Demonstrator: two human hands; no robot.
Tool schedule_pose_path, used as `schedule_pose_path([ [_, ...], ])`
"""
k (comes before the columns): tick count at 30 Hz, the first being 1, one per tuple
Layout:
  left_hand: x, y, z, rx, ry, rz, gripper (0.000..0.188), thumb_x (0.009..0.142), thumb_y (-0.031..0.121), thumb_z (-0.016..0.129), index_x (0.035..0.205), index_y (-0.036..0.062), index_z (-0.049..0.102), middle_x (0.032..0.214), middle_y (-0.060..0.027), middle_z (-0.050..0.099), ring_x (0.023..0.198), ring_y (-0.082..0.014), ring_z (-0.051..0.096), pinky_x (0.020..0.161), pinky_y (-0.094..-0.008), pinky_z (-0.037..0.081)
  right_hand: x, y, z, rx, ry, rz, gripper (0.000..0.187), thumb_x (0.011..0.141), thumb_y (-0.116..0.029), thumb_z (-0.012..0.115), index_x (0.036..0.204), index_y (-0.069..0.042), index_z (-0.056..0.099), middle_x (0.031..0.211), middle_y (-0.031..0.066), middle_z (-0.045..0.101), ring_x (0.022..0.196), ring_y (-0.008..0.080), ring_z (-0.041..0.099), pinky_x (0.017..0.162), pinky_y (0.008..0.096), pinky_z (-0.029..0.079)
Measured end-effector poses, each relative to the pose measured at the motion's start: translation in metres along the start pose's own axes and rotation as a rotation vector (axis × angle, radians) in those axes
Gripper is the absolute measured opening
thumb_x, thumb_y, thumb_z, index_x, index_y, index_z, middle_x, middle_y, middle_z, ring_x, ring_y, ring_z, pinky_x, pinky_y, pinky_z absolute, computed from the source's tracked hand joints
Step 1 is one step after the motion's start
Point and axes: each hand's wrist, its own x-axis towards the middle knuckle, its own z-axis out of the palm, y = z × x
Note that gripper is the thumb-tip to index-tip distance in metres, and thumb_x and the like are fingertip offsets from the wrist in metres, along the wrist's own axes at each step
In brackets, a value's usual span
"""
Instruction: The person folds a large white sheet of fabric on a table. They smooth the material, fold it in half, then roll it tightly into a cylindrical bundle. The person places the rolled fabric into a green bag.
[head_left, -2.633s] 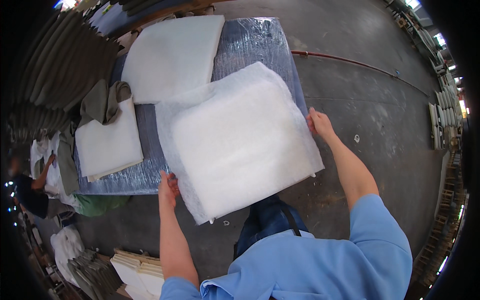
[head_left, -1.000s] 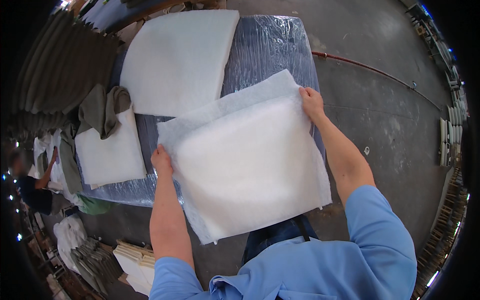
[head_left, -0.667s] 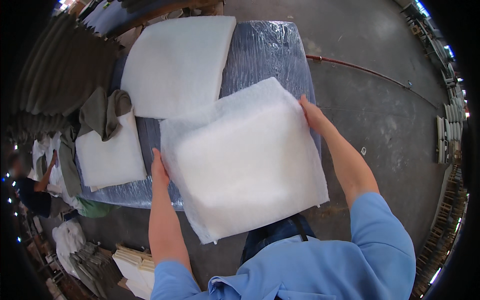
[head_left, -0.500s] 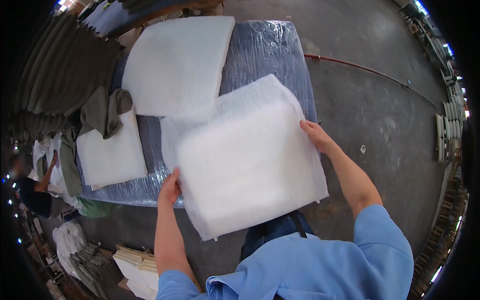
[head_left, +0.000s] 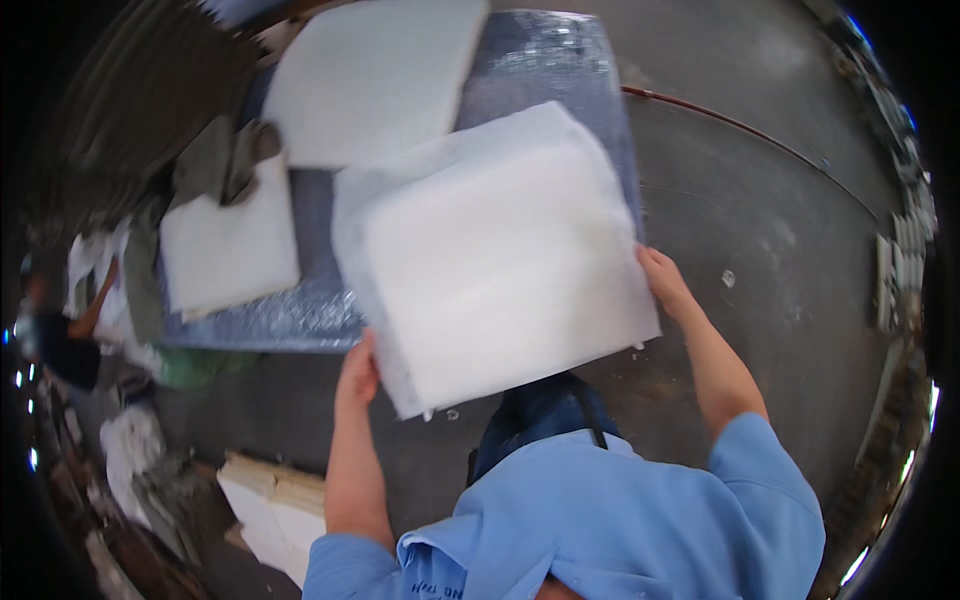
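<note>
Between my two hands is a white cushion pad (head_left: 500, 270), a thick block with a thin layer of fluffy batting showing past its edges. My left hand (head_left: 359, 372) grips its lower left edge, fingers mostly behind the pad. At the right edge, my right hand (head_left: 663, 277) holds it with the thumb near the top and the other fingers underneath. The pad is over the near part of a table wrapped in shiny clear film (head_left: 545, 60). Beyond it lies a larger white pad (head_left: 375, 80) with a curved side.
Left on the table, a folded white sheet (head_left: 230, 245) lies partly under grey-green fabric (head_left: 215, 165). Tall stacks of dark cushions (head_left: 130, 90) rise behind. A co-worker (head_left: 65, 335) is at far left. White boards (head_left: 275, 510) are at lower left, and a red hose (head_left: 740, 115) crosses the floor.
The pad and both hands have shifted slightly toward me relative to the table, and my right hand is a little lower on its edge. The whole view has tilted and blurred somewhat.
</note>
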Motion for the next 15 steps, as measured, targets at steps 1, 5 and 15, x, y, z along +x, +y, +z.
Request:
schedule_pose_path([
  [1,-0.011,-0.016,-0.009,0.041,-0.026,0.040,0.057,0.106,0.046,0.067,0.140,0.0007,0.063,0.133,-0.0103,0.071,0.119,-0.0216,0.068,0.103,-0.0379,0.054,-0.015,0.006,0.004,0.067,-0.015,0.037,0.045,0.109,-0.046,0.060,0.115,-0.003,0.073,0.102,0.0003,0.070,0.091,0.0101,0.060,0.081,0.0299,0.049],
  [5,-0.023,-0.032,0.016,0.020,0.055,0.058,0.051,0.106,0.040,0.068,0.135,-0.0017,0.066,0.122,-0.0087,0.075,0.106,-0.0194,0.072,0.093,-0.0359,0.057,-0.027,0.046,0.008,0.105,-0.008,-0.005,0.037,0.110,-0.039,0.060,0.108,-0.003,0.072,0.094,-0.0030,0.068,0.084,0.0074,0.058,0.077,0.0286,0.048],
  [15,-0.020,-0.058,0.012,0.520,0.560,0.498,0.046,0.110,0.038,0.056,0.117,-0.0036,0.073,0.099,-0.0159,0.077,0.092,-0.0245,0.072,0.085,-0.0402,0.054,-0.020,0.070,0.014,-0.175,0.388,-0.369,0.042,0.111,-0.034,0.059,0.083,-0.003,0.057,0.073,-0.0035,0.048,0.073,0.0089,0.042,0.066,0.0320,0.041],
])
